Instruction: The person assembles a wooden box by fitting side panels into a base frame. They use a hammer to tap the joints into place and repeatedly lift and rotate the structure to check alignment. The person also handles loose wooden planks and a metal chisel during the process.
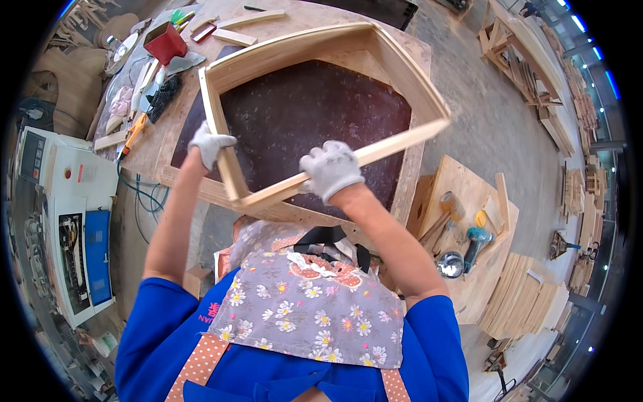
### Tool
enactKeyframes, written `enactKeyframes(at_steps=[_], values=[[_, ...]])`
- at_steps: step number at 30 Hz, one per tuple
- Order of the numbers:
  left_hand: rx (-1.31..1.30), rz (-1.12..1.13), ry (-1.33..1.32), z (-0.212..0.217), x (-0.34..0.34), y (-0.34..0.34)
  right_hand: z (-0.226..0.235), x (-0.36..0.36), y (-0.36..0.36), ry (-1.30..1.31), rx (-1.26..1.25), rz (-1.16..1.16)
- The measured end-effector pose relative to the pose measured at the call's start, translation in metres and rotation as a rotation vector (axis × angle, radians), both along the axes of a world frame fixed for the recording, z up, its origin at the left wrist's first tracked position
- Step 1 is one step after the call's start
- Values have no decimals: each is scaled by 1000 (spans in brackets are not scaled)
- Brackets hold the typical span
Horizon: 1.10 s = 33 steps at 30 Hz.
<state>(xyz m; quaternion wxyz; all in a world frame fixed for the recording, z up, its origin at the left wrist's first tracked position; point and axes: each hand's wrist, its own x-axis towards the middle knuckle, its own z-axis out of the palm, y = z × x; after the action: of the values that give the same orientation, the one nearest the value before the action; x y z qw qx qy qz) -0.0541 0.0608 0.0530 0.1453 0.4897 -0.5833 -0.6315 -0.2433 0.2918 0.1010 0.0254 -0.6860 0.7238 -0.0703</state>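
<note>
A pale wooden frame (298, 61) with several joined sides stands tilted over a dark brown board (315, 117) on the workbench. My left hand (210, 143), in a white glove, grips the frame's left side near its front corner, fingers closed around the wood. Further right, my right hand (331, 170), gloved too, is wrapped around the near rail of the same frame. The fingertips of my right hand are partly hidden behind that rail. Through the middle of the frame the dark board shows.
Left on the bench are a red container (165, 43), an orange-handled tool (134, 132) and wood strips (251, 20). A lower wooden table (462, 281) at right bears a mallet (451, 205) and a teal drill (478, 242). Stacked boards (522, 295) lie beyond it. A white machine (70, 208) stands left.
</note>
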Motion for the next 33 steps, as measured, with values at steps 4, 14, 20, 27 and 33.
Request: enactKeyframes(at_steps=[4,14,20,27,33], values=[[-101,-95,-7,3,16,-44,-22,-8,41,-116,79,-153],[-86,-270,-151,-24,2,-120,-58,-11,163,-244,158,-499],[-122,-316,-202,-30,-11,-115,-52,-1,165,-265,301,-588],[-194,-323,-279,-40,-17,-112,-62,-5,171,-278,321,-600],[-331,-344,-388,-50,-16,-116,-26,-24,172,-863,110,-795]])
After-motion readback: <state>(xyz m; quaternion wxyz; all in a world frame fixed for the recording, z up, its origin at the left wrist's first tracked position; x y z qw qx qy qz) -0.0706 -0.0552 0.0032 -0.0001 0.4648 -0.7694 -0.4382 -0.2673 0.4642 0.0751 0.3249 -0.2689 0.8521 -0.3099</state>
